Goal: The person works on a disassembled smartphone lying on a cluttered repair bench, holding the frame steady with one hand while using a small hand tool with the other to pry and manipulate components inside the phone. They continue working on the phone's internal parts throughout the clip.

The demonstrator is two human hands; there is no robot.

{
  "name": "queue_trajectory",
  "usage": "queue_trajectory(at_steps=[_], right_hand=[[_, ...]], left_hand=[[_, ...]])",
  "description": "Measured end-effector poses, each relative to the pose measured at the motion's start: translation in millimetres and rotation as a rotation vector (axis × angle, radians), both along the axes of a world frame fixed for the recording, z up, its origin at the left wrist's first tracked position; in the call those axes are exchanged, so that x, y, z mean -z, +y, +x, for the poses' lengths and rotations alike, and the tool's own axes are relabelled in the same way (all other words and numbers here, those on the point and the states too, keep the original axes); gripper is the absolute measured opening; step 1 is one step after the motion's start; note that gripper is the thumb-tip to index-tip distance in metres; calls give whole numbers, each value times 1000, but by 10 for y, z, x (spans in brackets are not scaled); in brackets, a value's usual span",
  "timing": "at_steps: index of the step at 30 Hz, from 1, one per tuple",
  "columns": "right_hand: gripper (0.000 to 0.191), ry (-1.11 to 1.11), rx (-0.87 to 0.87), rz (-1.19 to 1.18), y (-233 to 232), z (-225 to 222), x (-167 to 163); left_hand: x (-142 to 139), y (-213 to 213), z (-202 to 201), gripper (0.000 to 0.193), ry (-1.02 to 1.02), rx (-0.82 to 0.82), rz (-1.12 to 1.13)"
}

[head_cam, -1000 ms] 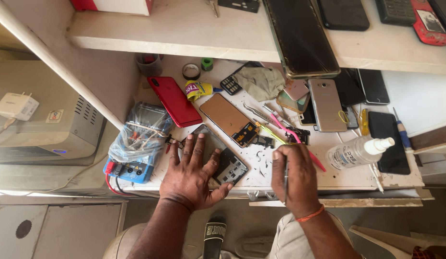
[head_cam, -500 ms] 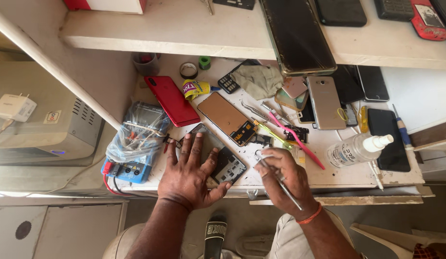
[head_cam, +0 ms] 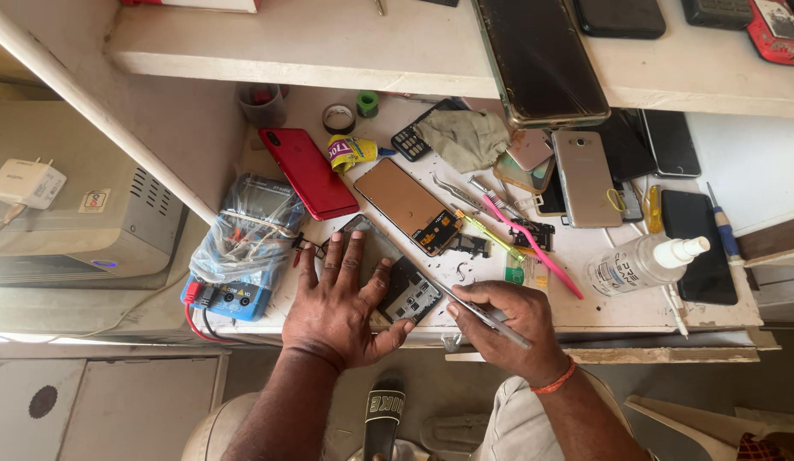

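left hand [head_cam: 341, 303]: flat, pinning opened phone [head_cam: 397, 282] | right hand [head_cam: 508, 329]: grip clamped on tweezers [head_cam: 482, 314], right of phone | phone: light, fragile; hold by edges

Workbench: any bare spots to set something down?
Little. One bare strip on the workbench, front right, between the pink toothbrush and spray bottle. Another on the upper shelf, left of the big dark tablet. Centre is crowded: left hand on the opened phone, right hand with tweezers.
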State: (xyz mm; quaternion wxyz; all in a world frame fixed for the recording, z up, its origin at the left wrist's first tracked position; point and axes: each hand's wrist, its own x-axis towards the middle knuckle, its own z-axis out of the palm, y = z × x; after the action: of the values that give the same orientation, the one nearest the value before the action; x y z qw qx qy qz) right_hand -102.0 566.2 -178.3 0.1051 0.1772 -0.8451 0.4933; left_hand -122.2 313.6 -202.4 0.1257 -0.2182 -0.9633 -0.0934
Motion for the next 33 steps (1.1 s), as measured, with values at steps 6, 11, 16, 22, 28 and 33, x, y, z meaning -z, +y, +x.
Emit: queue_trajectory(at_steps=[6, 11, 16, 22, 28, 33], right_hand=[[15, 207, -57, 59, -17, -26, -16], [17, 255, -63, 129, -32, -29, -57], [19, 308, -67, 219, -94, -40, -86], [19, 379, -69, 249, -216, -63, -95], [18, 462, -82, 297, -274, -77, -94], [18, 436, -82, 240, -265, -98, -68]], left_hand=[[7, 6, -7, 86, 4, 2, 17], [21, 15, -16, 86, 2, 7, 16], [20, 10, -22, 86, 5, 15, 2], [5, -23, -9, 85, 9, 18, 6], [-7, -62, 0, 85, 25, 23, 21], [-6, -38, 1, 85, 21, 24, 16]])
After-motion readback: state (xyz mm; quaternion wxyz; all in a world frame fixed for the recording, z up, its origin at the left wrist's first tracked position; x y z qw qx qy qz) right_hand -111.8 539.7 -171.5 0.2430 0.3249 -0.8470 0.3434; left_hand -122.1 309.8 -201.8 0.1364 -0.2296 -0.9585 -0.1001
